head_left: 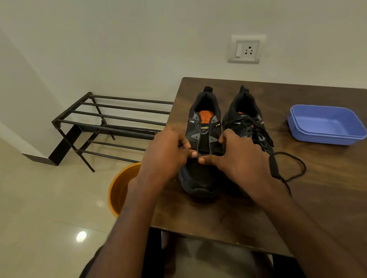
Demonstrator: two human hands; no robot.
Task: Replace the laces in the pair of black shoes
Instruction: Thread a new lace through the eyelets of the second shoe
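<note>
Two black shoes with orange insoles stand side by side on the brown table, toes toward me. The left shoe has bare eyelets along most of its tongue. My left hand and my right hand meet over its lowest eyelets, each pinching a thin black lace at the thumb and fingertips. The right shoe is laced, its black laces lying loose over the tongue. A black lace trails in a loop on the table to the right of my right hand.
A blue plastic tub sits at the table's right side. An orange bucket stands on the tiled floor left of the table, with a black metal shoe rack behind it. A wall socket is above the table.
</note>
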